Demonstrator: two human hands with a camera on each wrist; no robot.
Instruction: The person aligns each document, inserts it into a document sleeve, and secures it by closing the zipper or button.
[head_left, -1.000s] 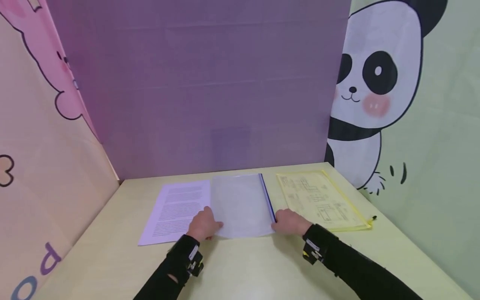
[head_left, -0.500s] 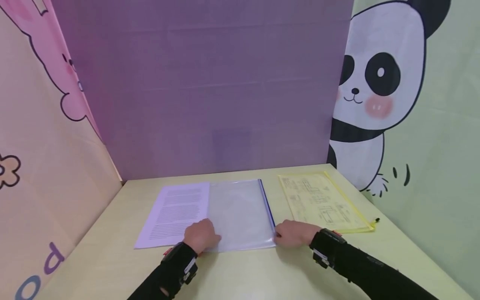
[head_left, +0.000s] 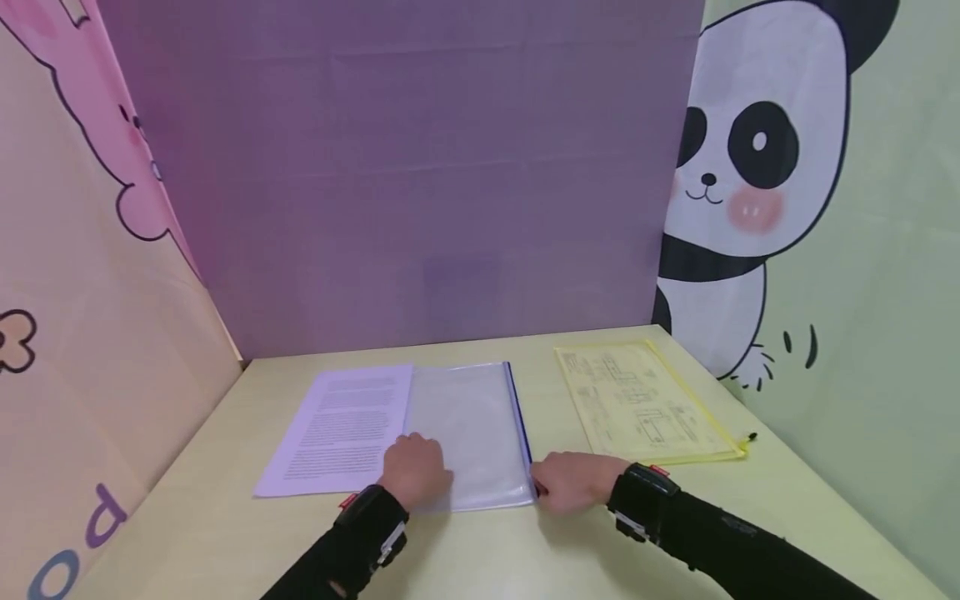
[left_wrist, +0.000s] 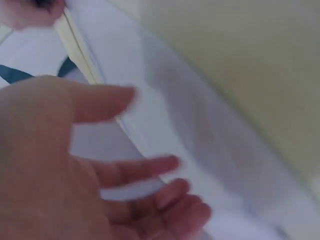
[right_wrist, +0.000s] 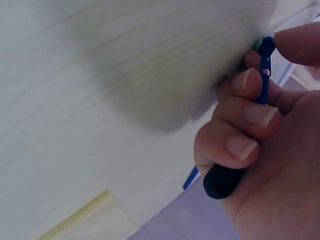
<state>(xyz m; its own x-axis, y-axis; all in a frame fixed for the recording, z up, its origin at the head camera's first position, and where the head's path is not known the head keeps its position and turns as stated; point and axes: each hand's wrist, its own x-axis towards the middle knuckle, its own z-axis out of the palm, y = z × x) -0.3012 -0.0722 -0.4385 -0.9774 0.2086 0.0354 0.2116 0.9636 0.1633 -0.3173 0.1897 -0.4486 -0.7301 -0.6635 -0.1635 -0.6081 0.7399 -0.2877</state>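
A clear zip folder (head_left: 476, 425) with a blue zip edge (head_left: 517, 408) lies flat on the table, its left side meeting a printed purple sheet (head_left: 341, 429). Over the folder's near-left corner is the left hand (head_left: 416, 472); in the left wrist view that hand (left_wrist: 65, 160) has thumb and fingers apart, holding nothing. At the near-right corner, the right hand (head_left: 573, 481) is by the zip's near end. The right wrist view has this hand (right_wrist: 265, 130) with fingers curled round a blue zip pull (right_wrist: 266, 55) with a dark end (right_wrist: 222, 182).
A yellow zip folder (head_left: 645, 404) holding a sheet with drawings lies at the right of the pale table (head_left: 495, 558). Behind the table stands a purple backdrop (head_left: 420, 183), with a panda picture (head_left: 757, 167) on the right-hand wall.
The clear folder has come nearer the person, then moved left. Both hands have come nearer too; lately the right hand has moved left with the folder's corner and the left hand slightly right.
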